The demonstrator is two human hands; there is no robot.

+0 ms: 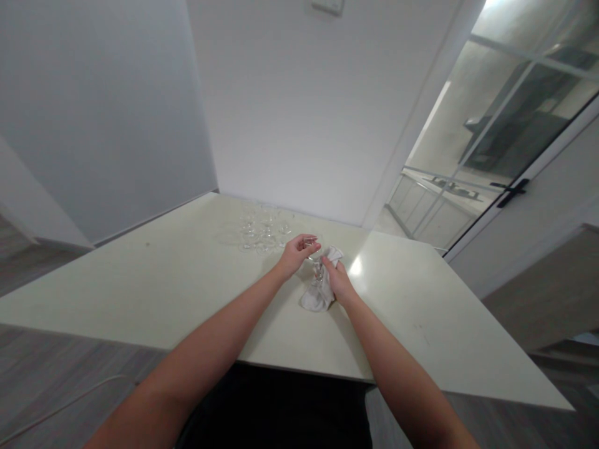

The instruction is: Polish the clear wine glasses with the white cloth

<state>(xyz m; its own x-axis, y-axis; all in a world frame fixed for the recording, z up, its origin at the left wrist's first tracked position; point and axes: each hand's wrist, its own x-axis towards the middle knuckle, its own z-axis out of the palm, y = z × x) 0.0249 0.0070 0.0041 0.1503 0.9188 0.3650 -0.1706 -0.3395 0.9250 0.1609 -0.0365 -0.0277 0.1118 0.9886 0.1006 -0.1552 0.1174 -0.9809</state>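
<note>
A clear stemmed glass (318, 270) is held tilted just above the table, between both hands. My left hand (296, 251) is closed round its far end, thumb on the near side; I cannot tell whether that end is the bowl or the foot. My right hand (340, 280) grips a white cloth (317, 299), which wraps part of the glass and hangs toward the tabletop. The right fingers are partly hidden behind the cloth. Beyond my left hand, a group of several clear glasses (264, 232) stands close together.
The pale, glossy table (178, 280) reaches to the white wall (299, 112) at the back. On the right is a glazed door with a black handle (512, 192). A cable (70, 405) lies on the floor at lower left.
</note>
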